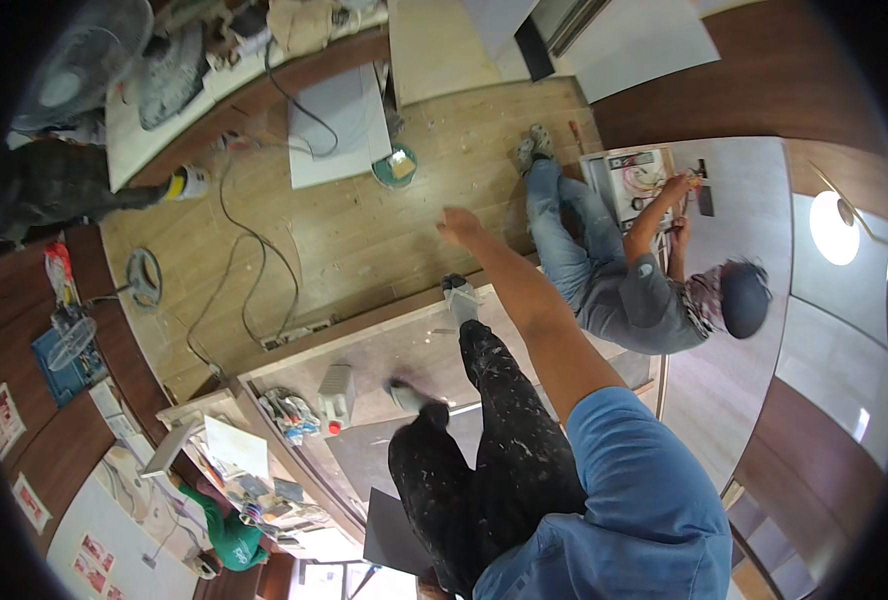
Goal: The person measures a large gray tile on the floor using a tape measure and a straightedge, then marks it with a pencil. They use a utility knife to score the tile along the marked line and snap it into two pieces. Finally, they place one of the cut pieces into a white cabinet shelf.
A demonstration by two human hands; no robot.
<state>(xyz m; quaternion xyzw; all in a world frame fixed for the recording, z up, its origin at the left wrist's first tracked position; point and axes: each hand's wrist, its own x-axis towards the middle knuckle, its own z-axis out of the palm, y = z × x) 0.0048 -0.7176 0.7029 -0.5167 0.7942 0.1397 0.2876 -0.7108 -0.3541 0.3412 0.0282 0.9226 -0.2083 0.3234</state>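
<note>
My right arm, in a blue sleeve, reaches forward over the wooden floor. At its end my right hand is closed, with nothing visible in it. At the lower edge, a small part of my left hand shows beside a flat dark grey board. It appears to grip the board's edge; my fingers are mostly hidden. My legs, in paint-spotted black trousers, are in mid-step on a raised wooden-framed platform. One foot is near its far edge.
A white jug with a red cap stands on the platform. To the right a seated co-worker handles wires at an open box. Cables cross the floor, with a green bucket farther off. Another person is lower left.
</note>
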